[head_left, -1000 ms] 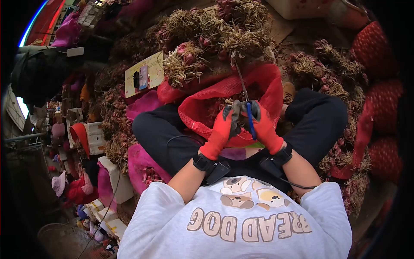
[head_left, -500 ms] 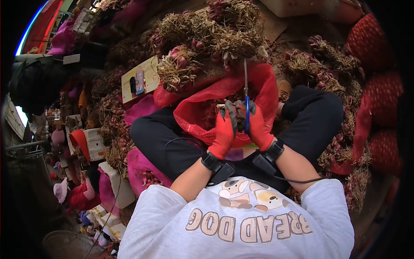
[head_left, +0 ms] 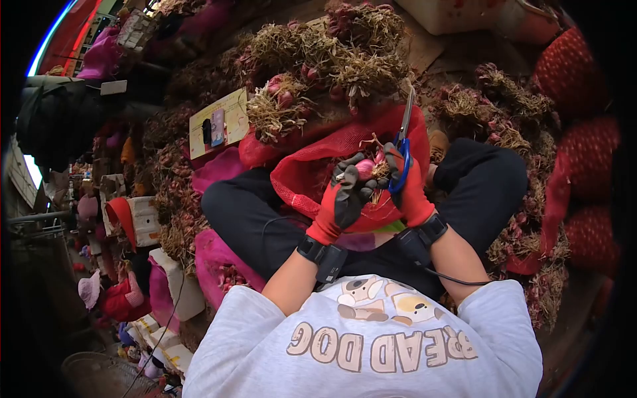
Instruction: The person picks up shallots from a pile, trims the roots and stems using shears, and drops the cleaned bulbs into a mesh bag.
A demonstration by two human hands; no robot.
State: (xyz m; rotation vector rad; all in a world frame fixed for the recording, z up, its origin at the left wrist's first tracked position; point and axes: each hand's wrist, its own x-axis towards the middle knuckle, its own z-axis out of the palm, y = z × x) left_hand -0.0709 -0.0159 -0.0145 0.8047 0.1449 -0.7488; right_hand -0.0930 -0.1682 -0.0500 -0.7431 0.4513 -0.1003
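Note:
My left hand (head_left: 340,202), in a red glove with dark fingers and palm, is closed around a pinkish shallot (head_left: 365,168) with dry stalks and roots hanging off it. My right hand (head_left: 413,189), gloved alike, grips a pair of scissors (head_left: 403,142) by the blue handles, with the blades pointing up and away from me. Its fingertips are close to the shallot; whether they touch it is hard to make out. Both hands are over the mouth of a red mesh bag (head_left: 292,179) lying open between my crossed legs.
Bundles of dried shallots (head_left: 318,56) are heaped ahead, with more piles (head_left: 504,119) to the right. A phone (head_left: 217,127) lies on a cardboard sheet (head_left: 235,113) at the left. Full red mesh sacks (head_left: 587,156) line the right edge. White foam boxes (head_left: 142,222) stand at left.
The scissors have tilted to the right and show side-on. My hands have moved slightly apart, and a shallot now shows between them. My left hand has turned.

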